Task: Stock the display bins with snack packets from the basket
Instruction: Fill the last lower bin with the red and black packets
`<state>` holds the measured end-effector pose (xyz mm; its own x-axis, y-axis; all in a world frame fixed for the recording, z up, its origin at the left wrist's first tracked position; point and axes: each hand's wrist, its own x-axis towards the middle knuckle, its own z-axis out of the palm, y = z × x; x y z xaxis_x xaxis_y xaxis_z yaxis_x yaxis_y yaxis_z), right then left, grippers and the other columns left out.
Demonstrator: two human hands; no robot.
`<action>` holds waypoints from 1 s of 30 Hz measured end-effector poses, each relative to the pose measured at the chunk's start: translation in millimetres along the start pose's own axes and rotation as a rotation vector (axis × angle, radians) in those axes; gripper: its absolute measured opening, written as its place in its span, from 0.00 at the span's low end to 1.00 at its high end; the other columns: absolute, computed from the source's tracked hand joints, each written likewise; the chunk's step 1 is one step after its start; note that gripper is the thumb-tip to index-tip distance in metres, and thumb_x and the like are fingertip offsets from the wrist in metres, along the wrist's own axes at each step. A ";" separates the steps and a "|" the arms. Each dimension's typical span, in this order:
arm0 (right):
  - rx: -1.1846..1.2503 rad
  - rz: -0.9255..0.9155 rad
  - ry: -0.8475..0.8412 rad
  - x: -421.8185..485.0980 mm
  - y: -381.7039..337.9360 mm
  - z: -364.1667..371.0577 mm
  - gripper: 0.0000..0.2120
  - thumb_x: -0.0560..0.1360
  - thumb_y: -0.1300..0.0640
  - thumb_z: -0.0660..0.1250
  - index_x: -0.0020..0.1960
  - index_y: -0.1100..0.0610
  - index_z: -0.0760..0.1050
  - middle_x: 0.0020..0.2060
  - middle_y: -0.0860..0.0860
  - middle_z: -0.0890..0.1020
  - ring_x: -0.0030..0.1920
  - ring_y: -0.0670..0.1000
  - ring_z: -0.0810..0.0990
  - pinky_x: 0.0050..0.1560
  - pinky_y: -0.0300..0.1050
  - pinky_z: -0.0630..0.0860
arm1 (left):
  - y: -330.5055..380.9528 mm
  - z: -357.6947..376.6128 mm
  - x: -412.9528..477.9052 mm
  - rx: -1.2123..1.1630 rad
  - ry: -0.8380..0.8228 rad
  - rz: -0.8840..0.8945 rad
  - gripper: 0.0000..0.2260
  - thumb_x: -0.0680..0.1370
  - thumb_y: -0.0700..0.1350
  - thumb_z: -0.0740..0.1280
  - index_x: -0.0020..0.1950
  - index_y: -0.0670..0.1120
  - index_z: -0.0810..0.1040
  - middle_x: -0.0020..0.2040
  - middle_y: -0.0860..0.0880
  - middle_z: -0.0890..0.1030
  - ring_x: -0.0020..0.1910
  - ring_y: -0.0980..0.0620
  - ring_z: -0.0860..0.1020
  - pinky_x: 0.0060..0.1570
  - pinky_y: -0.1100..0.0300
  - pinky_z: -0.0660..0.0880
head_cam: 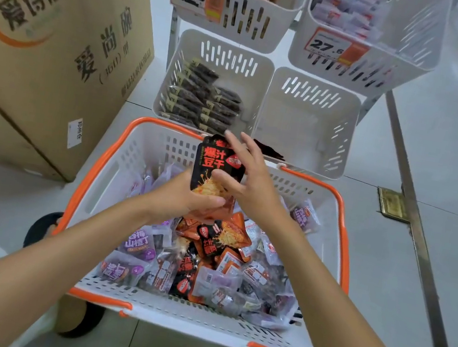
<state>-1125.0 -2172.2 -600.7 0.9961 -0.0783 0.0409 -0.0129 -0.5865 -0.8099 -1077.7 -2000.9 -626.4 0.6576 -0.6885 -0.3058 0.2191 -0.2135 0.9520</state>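
A white basket [134,155] with orange rims stands on the floor below me, full of purple, black and orange snack packets [216,261]. Over its far half my left hand [184,199] grips the lower end of a stack of black-and-red packets [213,162] held upright. My right hand [246,176] rests against the stack's right side with straight, spread fingers. Beyond the basket are two low white bins: the left bin [250,65] holds dark packets [200,99], and the right bin [344,137] has almost nothing in it.
Two upper bins hang above, one [275,24] with a 22.8 price tag, the other [413,64] tagged 27.6. A large cardboard box [46,48] stands at the left. A metal floor strip [415,202] runs along the right. One dark packet [267,149] lies between basket and bins.
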 end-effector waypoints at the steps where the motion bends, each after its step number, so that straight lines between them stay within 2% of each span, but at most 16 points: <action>1: 0.034 0.032 -0.015 0.5 0.7 -3.8 0.41 0.75 0.49 0.72 0.78 0.38 0.51 0.78 0.46 0.57 0.75 0.45 0.61 0.72 0.50 0.67 | 1.7 1.8 2.1 0.015 0.003 -0.006 0.29 0.76 0.41 0.74 0.73 0.52 0.66 0.62 0.48 0.80 0.58 0.49 0.82 0.55 0.45 0.81; 3: 0.142 0.140 -0.075 5.7 2.6 -21.0 0.51 0.70 0.48 0.76 0.78 0.35 0.42 0.76 0.46 0.61 0.64 0.38 0.74 0.59 0.40 0.78 | 5.3 -0.1 7.8 0.134 0.014 -0.005 0.28 0.75 0.41 0.75 0.72 0.50 0.68 0.58 0.48 0.81 0.54 0.50 0.83 0.54 0.45 0.81; 4: 0.145 0.172 -0.125 9.4 4.3 -32.3 0.53 0.68 0.48 0.78 0.78 0.35 0.43 0.75 0.46 0.63 0.59 0.35 0.76 0.53 0.35 0.78 | 7.5 -2.6 12.3 0.236 0.003 0.018 0.26 0.74 0.40 0.75 0.70 0.49 0.70 0.57 0.49 0.81 0.53 0.51 0.83 0.55 0.46 0.80; 5: 0.112 0.181 -0.187 13.9 6.5 -43.5 0.51 0.67 0.49 0.79 0.78 0.37 0.48 0.74 0.46 0.65 0.59 0.34 0.76 0.53 0.35 0.78 | 11.0 -5.7 18.0 0.310 -0.024 0.035 0.24 0.73 0.40 0.76 0.67 0.50 0.72 0.54 0.50 0.82 0.51 0.53 0.83 0.54 0.47 0.80; 7: 0.120 0.187 -0.297 23.5 9.7 -62.9 0.41 0.68 0.54 0.80 0.75 0.45 0.63 0.67 0.49 0.75 0.58 0.45 0.80 0.54 0.45 0.81 | 24.5 -8.9 31.2 0.369 -0.089 0.059 0.22 0.72 0.39 0.77 0.60 0.55 0.76 0.49 0.55 0.83 0.46 0.56 0.83 0.49 0.53 0.82; 10: 0.265 0.231 -0.370 40.3 15.0 -86.9 0.24 0.71 0.63 0.76 0.64 0.53 0.75 0.52 0.53 0.83 0.48 0.51 0.84 0.45 0.46 0.82 | 48.1 -9.1 66.3 0.481 -0.088 0.143 0.23 0.69 0.41 0.79 0.59 0.56 0.75 0.47 0.60 0.82 0.47 0.60 0.81 0.44 0.65 0.78; 12: 0.276 0.226 -0.281 54.7 22.5 -103.9 0.12 0.73 0.66 0.73 0.56 0.59 0.79 0.46 0.56 0.84 0.45 0.53 0.84 0.48 0.51 0.83 | 60.4 -7.9 100.0 0.528 -0.018 0.173 0.28 0.67 0.46 0.81 0.63 0.50 0.72 0.51 0.56 0.80 0.51 0.57 0.80 0.44 0.68 0.76; 14: 0.264 0.247 -0.068 68.6 39.2 -119.6 0.07 0.74 0.66 0.71 0.52 0.64 0.79 0.45 0.62 0.83 0.44 0.55 0.84 0.49 0.53 0.83 | 69.0 -6.6 134.4 0.506 0.025 0.149 0.38 0.67 0.51 0.80 0.72 0.49 0.65 0.59 0.57 0.76 0.57 0.57 0.78 0.47 0.73 0.73; 15: 0.241 0.262 0.036 75.3 51.3 -126.8 0.07 0.75 0.66 0.71 0.52 0.65 0.79 0.47 0.64 0.83 0.43 0.55 0.83 0.48 0.50 0.83 | 69.6 -6.7 152.0 0.509 0.034 0.130 0.42 0.68 0.52 0.79 0.76 0.48 0.61 0.63 0.56 0.74 0.61 0.56 0.76 0.54 0.71 0.71; 17: 0.111 0.295 0.184 87.9 81.2 -138.2 0.10 0.75 0.66 0.70 0.56 0.64 0.79 0.49 0.65 0.83 0.42 0.54 0.81 0.44 0.46 0.82 | 63.0 -8.3 183.2 0.605 0.050 0.080 0.43 0.70 0.53 0.78 0.78 0.46 0.60 0.71 0.49 0.72 0.67 0.52 0.72 0.62 0.63 0.68; 20: -0.187 0.308 0.234 108.0 125.4 -137.5 0.15 0.74 0.65 0.70 0.60 0.62 0.80 0.50 0.62 0.82 0.43 0.57 0.80 0.46 0.46 0.75 | 44.3 -11.9 217.1 0.717 0.078 -0.026 0.36 0.73 0.50 0.76 0.77 0.45 0.64 0.71 0.45 0.73 0.67 0.46 0.74 0.59 0.58 0.69; 23: -0.351 0.228 0.042 128.6 154.9 -113.3 0.14 0.75 0.61 0.71 0.59 0.63 0.80 0.49 0.63 0.82 0.49 0.61 0.79 0.48 0.46 0.70 | 28.9 -14.1 233.8 0.694 0.061 -0.035 0.34 0.72 0.46 0.77 0.75 0.46 0.67 0.67 0.46 0.76 0.60 0.47 0.78 0.61 0.55 0.74; 24: -0.338 0.232 -0.091 133.6 161.4 -105.2 0.15 0.76 0.58 0.71 0.61 0.61 0.80 0.50 0.60 0.82 0.51 0.58 0.79 0.47 0.42 0.71 | 25.4 -15.0 236.3 0.684 0.048 -0.018 0.33 0.72 0.44 0.77 0.74 0.47 0.69 0.66 0.46 0.77 0.56 0.48 0.80 0.59 0.54 0.76; 26: -0.228 0.276 -0.275 141.6 170.8 -95.4 0.20 0.76 0.52 0.71 0.66 0.56 0.76 0.55 0.50 0.81 0.52 0.47 0.78 0.44 0.25 0.68 | 19.5 -16.5 238.7 0.682 0.033 0.029 0.29 0.72 0.40 0.77 0.71 0.49 0.73 0.62 0.48 0.80 0.48 0.53 0.82 0.51 0.58 0.79; 28: -0.156 0.284 -0.253 148.5 177.7 -91.9 0.21 0.77 0.54 0.71 0.68 0.55 0.75 0.54 0.46 0.78 0.53 0.44 0.76 0.44 0.18 0.65 | 17.3 -17.2 238.6 0.681 0.039 0.061 0.27 0.72 0.39 0.76 0.70 0.51 0.75 0.59 0.50 0.81 0.46 0.54 0.82 0.49 0.60 0.79; 30: -0.111 0.316 -0.239 154.7 183.4 -90.2 0.19 0.77 0.58 0.71 0.67 0.55 0.75 0.55 0.49 0.78 0.55 0.51 0.77 0.47 0.25 0.69 | 16.7 -18.2 238.3 0.647 0.040 0.065 0.26 0.73 0.37 0.75 0.70 0.51 0.75 0.60 0.50 0.81 0.48 0.52 0.82 0.52 0.57 0.79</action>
<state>-981.2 -2364.5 -690.1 0.9338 -0.0868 -0.3470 -0.3174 -0.6482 -0.6921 -904.3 -2155.9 -683.6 0.6839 -0.6903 -0.2360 -0.2916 -0.5552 0.7789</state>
